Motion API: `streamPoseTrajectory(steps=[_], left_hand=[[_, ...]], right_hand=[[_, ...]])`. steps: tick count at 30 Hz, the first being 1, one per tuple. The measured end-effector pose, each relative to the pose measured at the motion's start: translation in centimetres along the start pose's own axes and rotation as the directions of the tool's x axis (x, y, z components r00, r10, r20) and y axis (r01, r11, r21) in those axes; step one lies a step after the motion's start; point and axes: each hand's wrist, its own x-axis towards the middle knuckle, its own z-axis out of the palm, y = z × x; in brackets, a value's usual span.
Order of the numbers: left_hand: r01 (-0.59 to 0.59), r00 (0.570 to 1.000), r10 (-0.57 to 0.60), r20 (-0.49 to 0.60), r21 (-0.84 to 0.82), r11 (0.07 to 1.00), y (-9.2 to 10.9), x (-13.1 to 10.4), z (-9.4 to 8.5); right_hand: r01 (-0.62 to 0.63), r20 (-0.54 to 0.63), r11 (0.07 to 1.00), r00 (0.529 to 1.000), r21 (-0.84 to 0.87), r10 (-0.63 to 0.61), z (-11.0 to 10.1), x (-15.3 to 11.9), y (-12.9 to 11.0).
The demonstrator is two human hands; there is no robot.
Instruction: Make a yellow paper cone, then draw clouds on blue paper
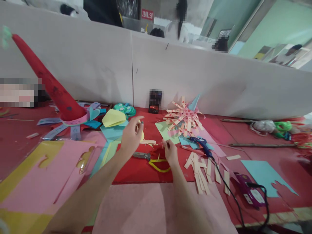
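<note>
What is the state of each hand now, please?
Left hand: fingers loosely curved; cannot tell if it holds anything.
Right hand: fingertips close together; anything between them is too small to tell.

A red sign (147, 15) at the far side, above the pale partition (97, 61), carries one line of white Chinese characters. They appear to read 卫生间请上三楼, though the middle characters are soft and less certain. Near the right side of the desk (207, 214), a purple device (250, 191) bears pale labels whose print is too small to read. At left, the light-blue paper strips (50, 121) around the base of the red cone (52, 84) show dark marks like handwriting, but no word can be made out. The screen of the black phone-like device (155, 101) against the partition is blurred.
</note>
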Motion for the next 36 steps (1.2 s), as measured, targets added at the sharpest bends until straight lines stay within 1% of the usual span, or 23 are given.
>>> streamPoseTrajectory(steps=[1, 3, 4, 6, 8, 10, 12, 15, 17, 19, 21, 24, 27, 30, 32, 36], left_hand=[[-0.023, 0.998, 0.021, 0.062, 0.020, 1.000, 0.4, -0.6, 0.5], [-0.067, 0.977, 0.057, 0.205, 0.044, 0.997, 0.7, -1.7, 1.6], [-0.080, 0.964, 0.060, 0.258, 0.065, 0.995, 0.6, -2.2, 2.2], [-0.080, 0.948, 0.035, 0.318, 0.131, 0.988, 0.2, -3.1, 3.3], [-0.052, 0.944, -0.011, 0.329, 0.183, 0.982, -0.4, -4.0, 4.2], [-0.052, 0.942, -0.031, 0.335, 0.236, 0.970, -1.2, -4.7, 4.6], [-0.094, 0.937, -0.016, 0.348, 0.295, 0.951, -2.0, -5.3, 4.8], [-0.158, 0.933, 0.009, 0.359, 0.387, 0.908, -3.3, -6.0, 4.6], [-0.150, 0.941, -0.003, 0.338, 0.424, 0.893, -4.1, -6.3, 4.4], [-0.148, 0.943, 0.001, 0.334, 0.413, 0.899, -4.8, -6.5, 4.4], [-0.154, 0.939, 0.011, 0.345, 0.389, 0.908, -5.0, -6.6, 4.4], [-0.173, 0.933, 0.032, 0.359, 0.368, 0.914, -5.0, -6.6, 4.6], [-0.205, 0.927, 0.069, 0.368, 0.344, 0.916, -4.9, -6.6, 4.8], [-0.255, 0.919, 0.134, 0.371, 0.300, 0.919, -4.8, -6.7, 4.8], [-0.284, 0.910, 0.170, 0.379, 0.269, 0.921, -4.8, -6.7, 4.9], [-0.285, 0.904, 0.178, 0.388, 0.239, 0.928, -4.8, -6.8, 4.9]], right_hand=[[-0.004, 0.013, 0.999, 1.000, -0.054, 0.005, 0.1, 0.2, 0.2], [0.004, 0.033, 0.987, 0.999, -0.161, 0.002, 0.3, 0.7, 0.6], [0.013, 0.040, 0.975, 0.999, -0.222, -0.004, 0.4, 1.0, 0.7], [0.052, 0.057, 0.941, 0.998, -0.335, -0.035, 0.6, 1.3, 0.7], [0.116, 0.082, 0.914, 0.992, -0.389, -0.091, 0.8, 1.6, 0.7], [0.173, 0.094, 0.899, 0.985, -0.402, -0.147, 0.8, 1.6, 0.6], [0.199, 0.093, 0.890, 0.980, -0.411, -0.176, 0.8, 1.6, 0.7], [0.188, 0.110, 0.887, 0.982, -0.423, -0.156, 0.8, 1.5, 0.9], [0.166, 0.133, 0.895, 0.984, -0.414, -0.121, 0.8, 1.5, 1.0], [0.148, 0.143, 0.910, 0.985, -0.388, -0.099, 0.9, 1.5, 1.1], [0.149, 0.126, 0.929, 0.986, -0.338, -0.112, 0.8, 1.5, 1.0], [0.181, 0.048, 0.947, 0.983, -0.264, -0.174, 0.6, 1.3, 0.8], [0.205, 0.000, 0.946, 0.977, -0.249, -0.212, 0.5, 1.0, 0.3], [0.217, 0.019, 0.941, 0.975, -0.262, -0.219, 0.6, 0.5, -0.1], [0.221, 0.054, 0.939, 0.975, -0.262, -0.214, 0.7, 0.2, -0.2], [0.224, 0.130, 0.943, 0.972, -0.247, -0.197, 1.1, -0.2, 0.0]])
